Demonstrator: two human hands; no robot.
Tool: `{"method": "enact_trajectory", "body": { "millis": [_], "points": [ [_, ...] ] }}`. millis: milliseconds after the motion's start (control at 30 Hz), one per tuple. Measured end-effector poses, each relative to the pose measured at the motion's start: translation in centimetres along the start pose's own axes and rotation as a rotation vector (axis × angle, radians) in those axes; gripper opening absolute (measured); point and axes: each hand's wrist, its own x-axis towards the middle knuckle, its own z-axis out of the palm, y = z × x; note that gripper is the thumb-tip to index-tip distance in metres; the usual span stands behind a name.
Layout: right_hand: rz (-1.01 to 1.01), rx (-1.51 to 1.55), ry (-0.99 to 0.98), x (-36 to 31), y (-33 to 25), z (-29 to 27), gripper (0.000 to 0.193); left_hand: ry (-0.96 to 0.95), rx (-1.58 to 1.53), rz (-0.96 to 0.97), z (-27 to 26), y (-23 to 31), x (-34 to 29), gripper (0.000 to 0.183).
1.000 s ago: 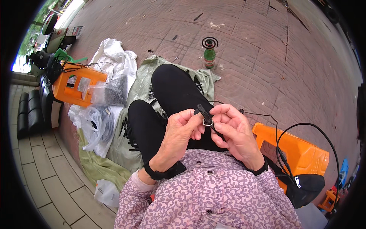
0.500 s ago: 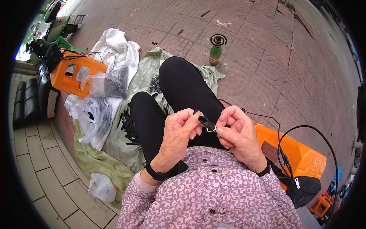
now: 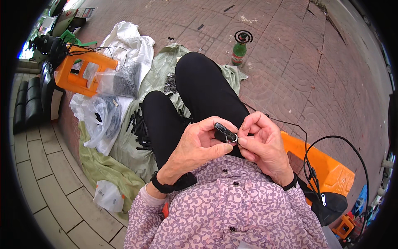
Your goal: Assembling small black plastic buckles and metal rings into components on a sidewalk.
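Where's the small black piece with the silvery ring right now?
In the head view, the small black piece is just right of centre, between the left hand and right hand.

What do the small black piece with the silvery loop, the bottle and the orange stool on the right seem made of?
Black piece: perhaps plastic or leather; its dark face catches highlights.
Silvery loop: probably metal, going by its bright shine.
Bottle: likely glass, glossy and deep green.
Orange stool: probably moulded plastic, smooth and evenly coloured, with rounded edges.
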Motion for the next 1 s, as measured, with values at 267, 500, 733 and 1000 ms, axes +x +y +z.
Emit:
{"method": "enact_trajectory", "body": {
  "millis": [267,500,733,1000],
  "points": [
    [-0.004,-0.090,-0.002,0.4,0.4,0.0,0.021,0.068,-0.008,-0.029,0.3,0.1,-0.4,0.028],
    [0.159,0.065,-0.136,1.2,0.5,-0.8,0.019,0.101,0.180,0.023,0.1,0.1,-0.6,0.024],
    [0.199,0.179,-0.188,1.5,0.7,-1.2,0.020,0.109,0.056,0.002,0.5,0.7,-0.8,0.029],
    [0.163,0.132,-0.206,1.7,0.8,-1.3,0.014,0.148,0.026,-0.018,0.6,0.9,-0.3,0.020]
  ]
}}
